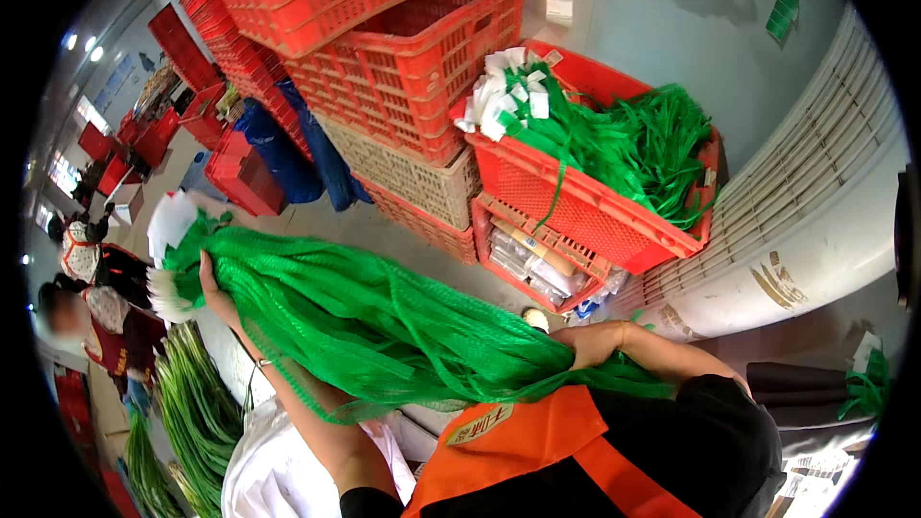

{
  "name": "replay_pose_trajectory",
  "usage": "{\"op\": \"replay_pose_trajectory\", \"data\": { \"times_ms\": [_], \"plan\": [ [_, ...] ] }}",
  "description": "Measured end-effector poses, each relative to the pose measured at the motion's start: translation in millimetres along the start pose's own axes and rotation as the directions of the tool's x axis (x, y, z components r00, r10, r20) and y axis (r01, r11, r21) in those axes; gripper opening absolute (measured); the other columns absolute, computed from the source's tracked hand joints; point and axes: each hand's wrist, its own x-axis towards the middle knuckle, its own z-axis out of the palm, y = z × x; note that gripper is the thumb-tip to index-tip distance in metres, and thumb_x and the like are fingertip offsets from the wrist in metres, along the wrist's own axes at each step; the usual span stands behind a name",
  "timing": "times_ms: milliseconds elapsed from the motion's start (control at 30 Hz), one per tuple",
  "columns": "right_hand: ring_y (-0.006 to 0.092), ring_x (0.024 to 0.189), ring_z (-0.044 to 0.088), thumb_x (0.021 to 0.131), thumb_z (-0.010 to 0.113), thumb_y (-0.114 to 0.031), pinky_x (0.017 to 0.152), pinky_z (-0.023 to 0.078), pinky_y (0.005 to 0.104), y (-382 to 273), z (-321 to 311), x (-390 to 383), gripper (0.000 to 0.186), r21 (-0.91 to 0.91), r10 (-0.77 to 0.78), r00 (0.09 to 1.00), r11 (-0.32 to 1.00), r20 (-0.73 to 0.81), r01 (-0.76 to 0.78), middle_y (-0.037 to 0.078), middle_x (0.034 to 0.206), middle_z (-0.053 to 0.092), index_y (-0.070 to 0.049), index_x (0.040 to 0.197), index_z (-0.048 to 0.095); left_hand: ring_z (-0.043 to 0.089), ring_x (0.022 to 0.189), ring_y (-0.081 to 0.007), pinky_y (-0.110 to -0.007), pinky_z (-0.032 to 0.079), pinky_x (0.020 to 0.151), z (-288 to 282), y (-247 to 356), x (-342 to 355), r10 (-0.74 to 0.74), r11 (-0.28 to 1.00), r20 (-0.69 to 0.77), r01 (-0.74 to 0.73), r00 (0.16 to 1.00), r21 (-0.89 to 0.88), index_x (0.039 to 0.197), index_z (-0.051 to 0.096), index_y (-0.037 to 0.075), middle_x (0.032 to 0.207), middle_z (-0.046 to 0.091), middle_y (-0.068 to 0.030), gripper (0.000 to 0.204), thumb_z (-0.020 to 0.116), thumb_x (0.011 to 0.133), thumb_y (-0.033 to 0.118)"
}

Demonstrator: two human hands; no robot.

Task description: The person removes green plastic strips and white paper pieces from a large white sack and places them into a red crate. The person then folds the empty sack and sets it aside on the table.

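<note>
A long bundle of green mesh bags (384,312) stretches across in front of me, with white tags and ends (173,230) gathered at its left end. My left hand (213,286) grips the bundle just beside the white ends, its fingers partly hidden behind the mesh. Toward the other end, my right hand (593,342) is closed round the loose tail of the mesh. More green mesh bags (614,144) with white tags fill a red crate (576,197) ahead on the right.
Stacked red crates (384,77) stand ahead, a beige crate (398,153) among them. Green onions (197,393) lie at my left. A large white ribbed unit (806,182) stands at the right. Two people (115,317) are at the far left, near more red crates (240,173).
</note>
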Motion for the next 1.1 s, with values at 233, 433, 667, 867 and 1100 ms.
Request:
{"op": "replay_pose_trajectory", "data": {
  "times_ms": [233,433,667,867,1100],
  "plan": [
    [0.0214,0.118,0.044,0.085,0.053,-0.012,0.098,0.035,0.0346,8,-68,-84,0.040,-0.190,-0.056,0.927,0.982,-0.372,-0.017,0.016,0.128,0.048,-0.002,0.123,0.047,0.061,0.084,-0.0253,-0.040,0.051,0.074,178,-120,105,-0.021,0.994,0.167,0.038,0.986,-0.098,0.107,0.054,0.000,0.094,0.061,-0.0128,0.037,0.056,0.082,0.027],
    [0.0210,0.099,0.058,0.072,0.070,-0.017,0.086,0.045,0.0345,29,-81,-155,0.050,0.032,0.112,0.683,0.991,-0.722,-0.128,0.014,0.108,0.062,-0.001,0.115,0.053,0.062,0.073,-0.0217,-0.034,0.052,0.067,300,-265,161,-0.218,0.966,0.380,0.254,0.899,-0.047,0.092,0.061,0.001,0.083,0.064,-0.0106,0.024,0.058,0.082,0.022],
    [0.0266,0.087,0.060,0.072,0.069,-0.022,0.077,0.046,0.0353,44,-74,-157,0.047,0.012,0.117,0.413,0.969,-0.903,-0.249,0.019,0.093,0.062,0.003,0.109,0.053,0.058,0.078,-0.0209,-0.034,0.047,0.071,235,-477,243,-0.383,0.879,0.101,0.328,0.918,0.347,0.098,0.061,-0.004,0.091,0.062,-0.0096,0.035,0.070,0.073,0.018],
    [0.0340,0.077,0.061,0.062,0.071,-0.030,0.065,0.048,0.0412,-9,-113,-162,0.070,-0.254,0.135,0.442,0.656,-0.887,-0.711,0.020,0.079,0.061,0.000,0.118,0.043,0.058,0.084,-0.0205,-0.033,0.044,0.077,210,-482,216,-0.175,0.706,0.171,0.002,0.970,0.708,0.091,0.063,-0.006,0.091,0.063,-0.0102,0.030,0.068,0.066,0.010],
    [0.0293,0.078,0.059,0.064,0.067,-0.014,0.075,0.045,0.0436,-77,-275,-172,0.041,-0.313,0.093,0.320,0.082,-0.943,-0.946,0.012,0.077,0.058,-0.007,0.101,0.050,0.059,0.086,-0.0340,-0.038,0.044,0.080,172,-492,240,-0.077,0.366,0.455,-0.400,0.887,0.840,0.090,0.055,-0.007,0.089,0.062,-0.0202,0.033,0.067,0.064,0.008]
  ]
}}
